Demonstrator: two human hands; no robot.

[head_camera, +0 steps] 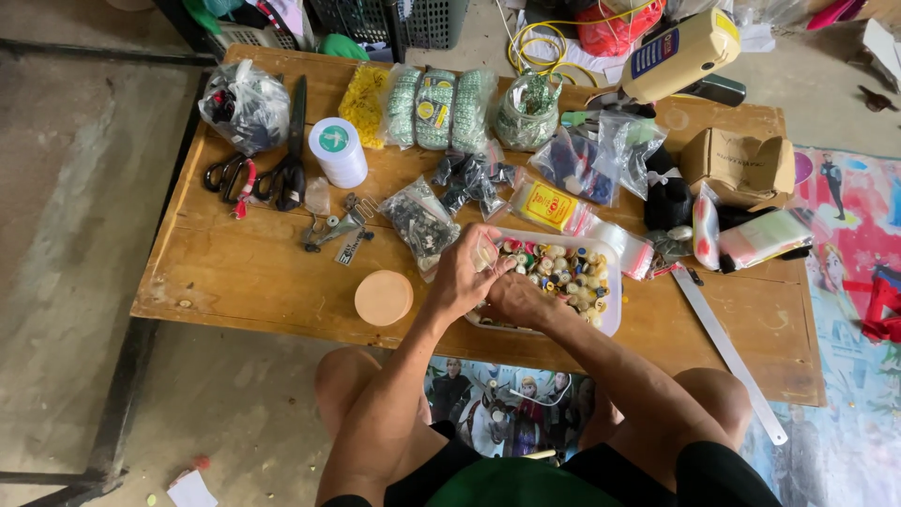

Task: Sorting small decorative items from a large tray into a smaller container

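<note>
Lying crosswise, tray (612, 319) under both hands (488, 282).

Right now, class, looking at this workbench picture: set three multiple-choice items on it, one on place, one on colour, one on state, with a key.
1. Where is the round wooden lid?
A. Left of the white tray
B. Inside the tray
C. On the floor

2. What colour is the spool beside the scissors?
A. Red
B. White
C. Black

3. What are the two hands doing?
A. Resting on the knees
B. Holding the scissors
C. Meeting over the tray

Key: 1 A, the lid lies on the table left of the tray; 2 B, its thread is white; 3 C, left hand and right hand touch above the small spools.
</note>
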